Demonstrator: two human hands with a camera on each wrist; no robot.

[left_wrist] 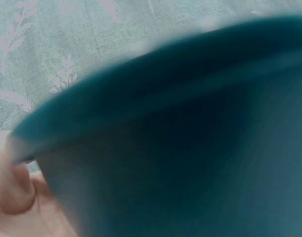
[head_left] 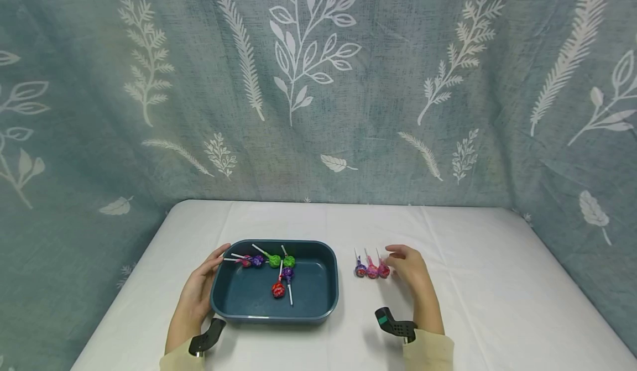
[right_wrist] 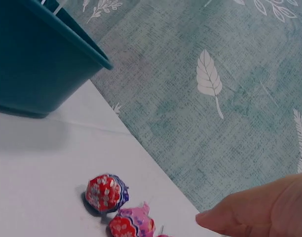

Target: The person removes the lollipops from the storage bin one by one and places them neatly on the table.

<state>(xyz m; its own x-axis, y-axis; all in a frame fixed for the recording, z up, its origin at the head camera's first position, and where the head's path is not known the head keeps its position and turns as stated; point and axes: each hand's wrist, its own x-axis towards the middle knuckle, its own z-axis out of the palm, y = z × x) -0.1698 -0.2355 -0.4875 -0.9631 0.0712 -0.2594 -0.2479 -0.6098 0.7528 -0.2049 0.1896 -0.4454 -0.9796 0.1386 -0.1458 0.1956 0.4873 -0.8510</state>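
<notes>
A dark teal tray (head_left: 313,293) holds several wrapped lollipops, among them a green one (head_left: 274,260) and a red one (head_left: 278,289). My left hand (head_left: 198,293) rests along the tray's left side, its fingers touching the rim in the left wrist view. Three lollipops lie in a row right of the tray: a purple-blue one (head_left: 360,270), a pink one (head_left: 372,271) and a red-pink one (head_left: 384,270). Beside that last one is my right hand (head_left: 411,268), thumb and index finger apart; whether they touch it I cannot tell.
A white cloth (head_left: 487,282) covers the table. Behind it and at both sides hangs a grey-green curtain (head_left: 373,155) with white leaf prints. Each wrist carries a black camera mount, the right one (head_left: 395,327) standing near the table's front.
</notes>
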